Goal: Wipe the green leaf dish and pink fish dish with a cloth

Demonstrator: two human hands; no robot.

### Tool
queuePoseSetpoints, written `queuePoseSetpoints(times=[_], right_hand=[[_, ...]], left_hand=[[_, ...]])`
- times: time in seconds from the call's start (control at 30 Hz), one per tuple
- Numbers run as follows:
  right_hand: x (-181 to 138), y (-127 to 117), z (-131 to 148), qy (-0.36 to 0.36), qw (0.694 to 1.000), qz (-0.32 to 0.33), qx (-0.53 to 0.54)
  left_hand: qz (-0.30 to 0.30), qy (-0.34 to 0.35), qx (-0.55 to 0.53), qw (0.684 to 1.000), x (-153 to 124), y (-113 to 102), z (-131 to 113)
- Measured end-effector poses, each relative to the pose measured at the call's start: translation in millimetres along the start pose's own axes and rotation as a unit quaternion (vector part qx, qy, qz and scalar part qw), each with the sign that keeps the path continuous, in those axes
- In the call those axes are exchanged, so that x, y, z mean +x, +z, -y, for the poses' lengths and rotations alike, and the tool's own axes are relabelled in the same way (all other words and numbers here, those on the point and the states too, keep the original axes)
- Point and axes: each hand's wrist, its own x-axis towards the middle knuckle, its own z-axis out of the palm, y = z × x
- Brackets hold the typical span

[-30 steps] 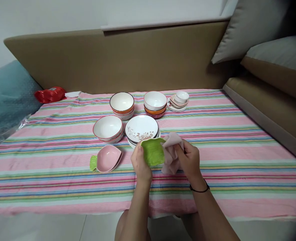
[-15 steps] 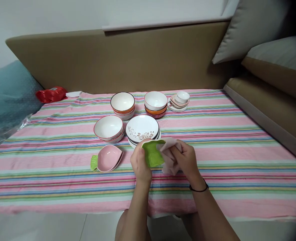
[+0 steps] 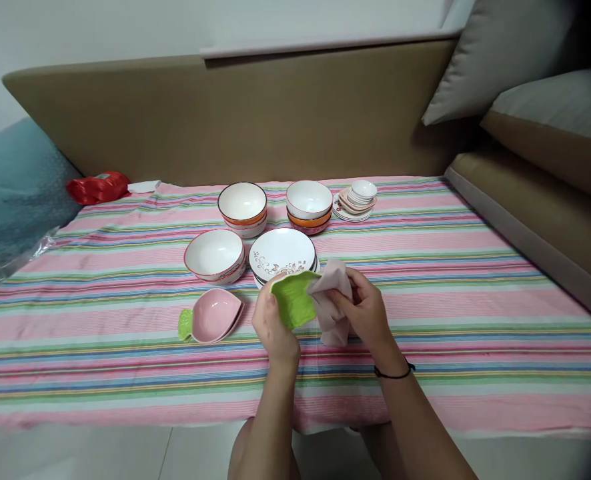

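Note:
My left hand [image 3: 271,327] grips a small green dish [image 3: 292,298] by its near edge, tilted toward me above the striped cloth. My right hand [image 3: 367,313], with a black band at the wrist, is closed on a pale pink cloth [image 3: 331,300] pressed against the dish's right side. Just behind the dish stands a stack of white floral plates [image 3: 281,252]. A pink fruit-shaped dish with a green leaf [image 3: 210,315] lies to the left of my left hand.
White bowls with red rims [image 3: 214,254], two stacks of bowls [image 3: 242,204] [image 3: 309,203] and a pile of small saucers [image 3: 356,199] stand on the striped tablecloth [image 3: 475,300]. A red bag [image 3: 97,187] lies far left. A sofa back and cushions [image 3: 525,67] sit behind.
Both hands and the green dish shifted slightly left and up. The pink cloth moved along the dish's right edge.

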Motion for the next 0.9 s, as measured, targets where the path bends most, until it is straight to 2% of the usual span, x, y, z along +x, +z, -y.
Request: queuePoseSetpoints(times=[0.17,0.23,0.37,0.53,0.73,0.9], right_hand=[[1.2,-3.3,-4.0,-0.001,1.000,-0.016,-0.019],[1.1,-5.6,-4.1,-0.001,0.999,-0.018,-0.034],[-0.3,-5.8,-1.4,0.015,0.999,-0.015,-0.046],[-2.0,-0.9,3.0,0.000,1.000,0.021,-0.020],[-2.4,-0.1,0.2,-0.009,1.000,0.014,-0.013],[-1.7,-4.3,-6.9,-0.038,0.997,-0.048,-0.049]], left_hand=[[0.113,0.084,0.052,0.989,-3.6,-3.7,-1.2],[0.110,0.068,0.041,0.991,-4.7,-3.3,-1.4],[0.069,0.006,-0.009,0.998,-3.0,-1.2,-1.3],[0.037,-0.018,-0.035,0.999,2.7,-2.0,2.4],[0.037,0.015,-0.004,0.999,3.9,-2.2,5.9],[0.109,0.103,0.067,0.986,2.6,-6.1,2.5]])
